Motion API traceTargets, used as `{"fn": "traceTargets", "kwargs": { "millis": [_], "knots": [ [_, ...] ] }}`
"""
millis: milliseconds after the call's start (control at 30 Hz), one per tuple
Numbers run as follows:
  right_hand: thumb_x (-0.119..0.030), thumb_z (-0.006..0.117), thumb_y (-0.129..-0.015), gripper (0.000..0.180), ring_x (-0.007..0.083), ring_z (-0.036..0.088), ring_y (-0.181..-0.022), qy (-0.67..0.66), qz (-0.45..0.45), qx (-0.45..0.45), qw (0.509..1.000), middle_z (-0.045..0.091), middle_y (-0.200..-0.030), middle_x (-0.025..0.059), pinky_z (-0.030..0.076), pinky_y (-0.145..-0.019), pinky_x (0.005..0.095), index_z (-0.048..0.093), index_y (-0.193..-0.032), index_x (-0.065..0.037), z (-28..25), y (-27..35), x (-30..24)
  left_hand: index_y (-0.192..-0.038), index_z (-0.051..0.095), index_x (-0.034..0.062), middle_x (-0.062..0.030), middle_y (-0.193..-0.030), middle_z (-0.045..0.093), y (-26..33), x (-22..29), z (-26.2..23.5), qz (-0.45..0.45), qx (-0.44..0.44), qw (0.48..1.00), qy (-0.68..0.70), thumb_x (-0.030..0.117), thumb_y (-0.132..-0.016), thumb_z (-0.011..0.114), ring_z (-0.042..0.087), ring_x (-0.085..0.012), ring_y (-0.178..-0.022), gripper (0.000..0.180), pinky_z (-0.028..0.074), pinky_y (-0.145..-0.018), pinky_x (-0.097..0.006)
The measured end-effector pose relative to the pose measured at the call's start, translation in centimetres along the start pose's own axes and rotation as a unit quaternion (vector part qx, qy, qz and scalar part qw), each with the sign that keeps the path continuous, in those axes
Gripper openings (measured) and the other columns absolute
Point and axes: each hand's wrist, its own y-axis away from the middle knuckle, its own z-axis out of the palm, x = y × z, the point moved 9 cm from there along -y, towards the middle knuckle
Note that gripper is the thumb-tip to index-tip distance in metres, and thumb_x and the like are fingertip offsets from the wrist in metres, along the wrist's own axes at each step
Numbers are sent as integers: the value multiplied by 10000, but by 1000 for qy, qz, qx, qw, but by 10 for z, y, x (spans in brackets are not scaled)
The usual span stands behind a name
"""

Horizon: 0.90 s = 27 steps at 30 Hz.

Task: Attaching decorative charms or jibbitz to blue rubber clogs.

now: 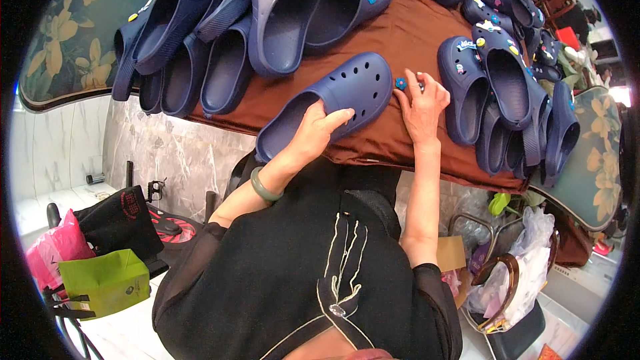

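Note:
My left hand [319,128] grips a navy clog [363,87], fingers inside its opening and thumb on the holed upper. No charms show on this clog, which is tilted with its toe toward the upper right. To its right, my right hand [425,105] is closed around a small blue flower shoe charm [401,84], between the thumb and index finger just above the brown cloth [373,143]. A small dark bit shows between its other fingers; I cannot make it out. Hand and clog are apart.
Navy clogs with colourful charms are piled at the left [283,23] and right [463,93] of the cloth. Floral-patterned panels [603,160] flank the table. Below stand a green bag [107,283], a pink bag [60,250] and a handled bag [513,287] with plastic inside.

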Motion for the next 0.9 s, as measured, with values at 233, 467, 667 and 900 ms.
{"fn": "traceTargets", "kwargs": {
  "millis": [233,467,667,900],
  "knots": [
    [-131,571,-910,187,238,561,-960,-34,91,63,993,621,-986,65,383,-894,389,648,-1072,-79,-14,12,33,-1116,531,-8,-53,-1016,571,2,-9,1,-33,-2,999,34,178,-851,636,531,-140,-933,341,417,-853,-282],
    [-90,597,-912,185,223,606,-944,-234,249,148,928,636,-1028,120,477,-837,322,649,-1064,1,-25,44,59,-1264,494,-49,-108,-1197,582,2,-9,3,-56,-30,998,22,186,-863,635,541,-181,-1089,486,402,-980,-313],
    [-58,658,-858,184,215,617,-904,-247,218,125,936,649,-983,97,492,-810,319,664,-1036,-11,-20,43,55,-1248,507,-48,-108,-1188,588,2,-12,6,-57,-31,998,23,201,-866,635,542,-173,-1083,474,405,-976,-315],
    [-27,746,-739,227,233,582,-856,-268,96,111,952,623,-912,74,462,-786,346,695,-957,-65,-21,6,-19,-1040,578,29,-9,-905,591,3,-10,1,-34,-7,999,25,215,-846,657,540,-109,-831,279,440,-775,-267]
  ]
}}
